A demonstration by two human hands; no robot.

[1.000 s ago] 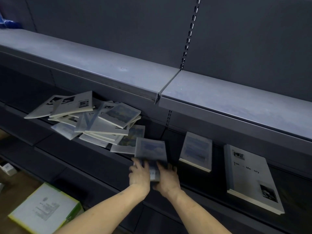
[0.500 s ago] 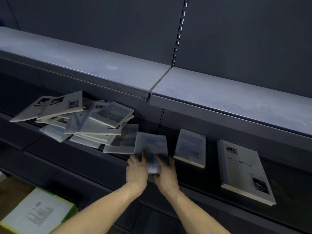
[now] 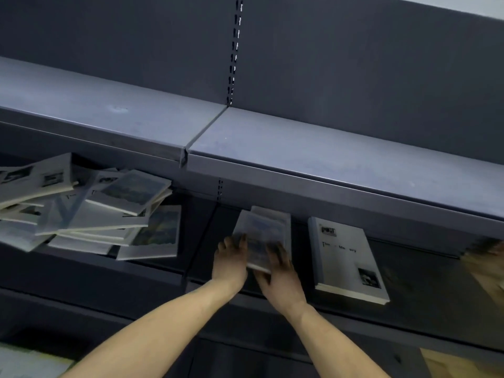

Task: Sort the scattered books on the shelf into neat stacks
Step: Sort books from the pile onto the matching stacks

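Grey book (image 3: 259,236), long axis fwd/back

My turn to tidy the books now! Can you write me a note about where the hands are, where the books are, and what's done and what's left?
Left hand: holds the left edge of the small book.
Right hand: holds its right side and near edge.
The small book sits on top of another book of the same kind, slightly askew.
Big white book: lies flat alone, to the right.
Messy pile: many books heaped crookedly at the left of the shelf.
Done: a small stack of two begun.
Left: square up that stack, then sort the whole pile.
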